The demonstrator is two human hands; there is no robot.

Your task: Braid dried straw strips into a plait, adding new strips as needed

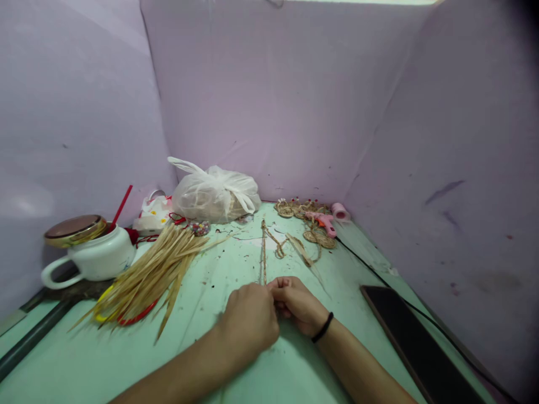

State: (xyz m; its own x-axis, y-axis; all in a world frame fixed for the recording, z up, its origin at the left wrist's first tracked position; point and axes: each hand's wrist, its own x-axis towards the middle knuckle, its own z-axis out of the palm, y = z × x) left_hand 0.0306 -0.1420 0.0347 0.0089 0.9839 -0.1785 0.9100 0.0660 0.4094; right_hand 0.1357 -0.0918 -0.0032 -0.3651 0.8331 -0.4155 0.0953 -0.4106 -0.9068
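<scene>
A thin braided straw cord runs straight away from me along the middle of the table, then bends back at its far end into a loose tail. At its near end my left hand is closed in a fist, knuckles up, over the cord. My right hand, with a black band at the wrist, touches the left and pinches at the same spot with thumb and forefinger. The strands between the fingers are hidden. To the left lies a fanned bundle of dry straw strips; a few loose strips lie right of the cord.
A pink glue gun rests on coiled straw pieces, its black cable running down the right side past a dark flat phone-like slab. At back left are a tied plastic bag and a lidded white mug.
</scene>
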